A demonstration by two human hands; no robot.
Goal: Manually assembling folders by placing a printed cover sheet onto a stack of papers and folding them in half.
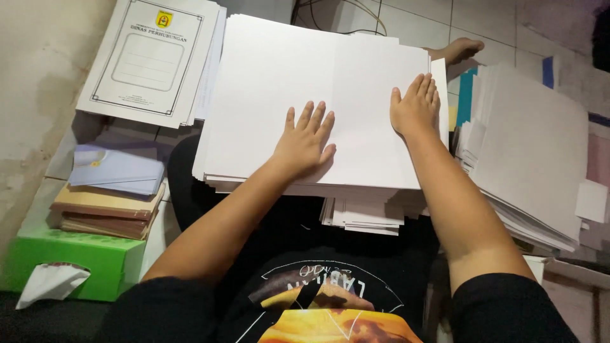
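Observation:
A thick stack of blank white paper (267, 82) lies across my lap. My left hand (306, 141) rests flat on the top sheet near its middle, fingers spread. Palm down, my right hand (417, 109) presses the same sheet close to its right edge. A vertical crease or sheet edge runs between the two hands. Neither hand holds anything. More white sheets (365, 219) stick out under the stack's near edge.
A pile of printed cover sheets (152, 60) lies at the upper left. Below it sit stacked envelopes (111, 190) and a green tissue box (82, 260). Another white paper pile (534, 152) lies right. A bare foot (460, 47) and cables (337, 16) are beyond.

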